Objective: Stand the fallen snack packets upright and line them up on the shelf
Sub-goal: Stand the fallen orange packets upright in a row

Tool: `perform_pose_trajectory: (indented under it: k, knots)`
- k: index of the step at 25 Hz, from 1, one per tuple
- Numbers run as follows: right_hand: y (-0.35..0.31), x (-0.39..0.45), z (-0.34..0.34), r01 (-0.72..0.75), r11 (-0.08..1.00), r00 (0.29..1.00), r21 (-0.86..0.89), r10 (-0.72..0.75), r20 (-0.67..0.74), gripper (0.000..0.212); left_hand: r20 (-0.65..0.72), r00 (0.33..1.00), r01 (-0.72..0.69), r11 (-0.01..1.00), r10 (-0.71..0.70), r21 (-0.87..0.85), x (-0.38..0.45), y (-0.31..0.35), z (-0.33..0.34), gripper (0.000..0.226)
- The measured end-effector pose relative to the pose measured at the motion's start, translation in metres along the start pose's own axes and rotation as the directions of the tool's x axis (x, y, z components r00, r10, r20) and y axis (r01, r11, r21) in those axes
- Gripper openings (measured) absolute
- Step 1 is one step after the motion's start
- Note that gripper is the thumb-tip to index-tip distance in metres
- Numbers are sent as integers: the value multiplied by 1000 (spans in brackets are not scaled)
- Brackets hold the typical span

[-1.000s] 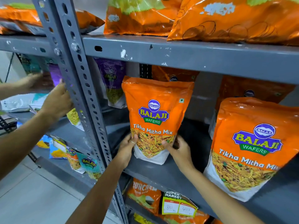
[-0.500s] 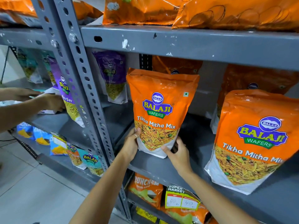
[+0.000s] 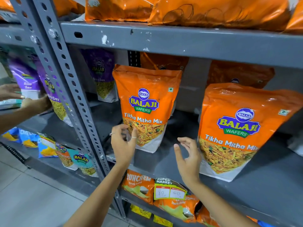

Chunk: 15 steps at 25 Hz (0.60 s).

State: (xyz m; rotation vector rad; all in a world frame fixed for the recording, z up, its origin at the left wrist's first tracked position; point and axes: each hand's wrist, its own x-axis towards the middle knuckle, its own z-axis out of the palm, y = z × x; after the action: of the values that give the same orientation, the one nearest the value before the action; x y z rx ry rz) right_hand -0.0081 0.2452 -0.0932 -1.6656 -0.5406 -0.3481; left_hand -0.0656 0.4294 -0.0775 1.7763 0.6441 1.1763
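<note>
An orange Tikha Mitha Mix packet (image 3: 146, 102) stands upright on the grey shelf (image 3: 164, 163). My left hand (image 3: 123, 145) hovers just in front of its lower left corner, fingers apart, holding nothing. My right hand (image 3: 186, 158) is open too, a short way right of the packet and apart from it. A second, larger-looking orange packet (image 3: 241, 128) stands upright at the right front. More orange packets (image 3: 237, 74) stand behind in the shadow, and a purple packet (image 3: 101, 74) stands at the back left.
A perforated grey upright (image 3: 65, 82) borders the bay on the left. Beyond it another person's hands (image 3: 32, 102) handle purple packets (image 3: 24, 76). Orange bags (image 3: 213, 10) lie on the shelf above. Packets and a price tag (image 3: 170, 189) fill the shelf below.
Both my hands have let go of the orange packet's bottom corners and pulled back toward me, fingers spread. The packet stays standing. The other person's hands moved to the purple packets.
</note>
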Motion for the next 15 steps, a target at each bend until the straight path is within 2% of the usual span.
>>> perform_pose_trajectory:
  k: [2, 4, 6, 8, 9, 10, 11, 12, 13, 15]
  knots:
    - [-2, -2, -18, 63, 998, 997, -21, -64, -42, 16, 32, 995, -93, 996, 93, 3, -9, 14, 11, 17]
    - [-4, -4, -39, 131, 988, 987, -84, -138, -85, 12, 83, 990, -108, 994, 110, -30, -21, 25, 27, 21]
    - [-2, -7, -65, 121, 983, 981, -136, -140, -135, 9, 175, 982, -57, 995, 71, -82, -37, 35, 44, 23]
    - [5, -10, -89, 43, 985, 975, -168, -78, -207, 12, 317, 948, 9, 996, 20, -90, -54, 40, 62, 22]
    - [10, -13, -100, -8, 982, 969, -186, -38, -243, 18, 419, 908, 59, 993, -12, -98, -63, 40, 70, 17]
    - [15, -15, -112, -59, 977, 961, -203, 1, -275, 26, 552, 833, 127, 986, -46, -111, -73, 41, 78, 10]
    - [21, -17, -121, -103, 972, 956, -211, 38, -291, 34, 678, 731, 192, 976, -75, -99, -83, 43, 85, 18]
    - [29, -18, -130, -138, 967, 956, -214, 74, -284, 42, 775, 627, 225, 971, -79, -82, -92, 42, 91, 37]
    - [37, -19, -137, -159, 964, 961, -211, 103, -255, 49, 833, 549, 222, 973, -66, -69, -100, 41, 97, 54]
    - [50, -19, -145, -205, 964, 969, -170, 175, -177, 61, 860, 507, 175, 984, -55, -40, -110, 38, 108, 65]
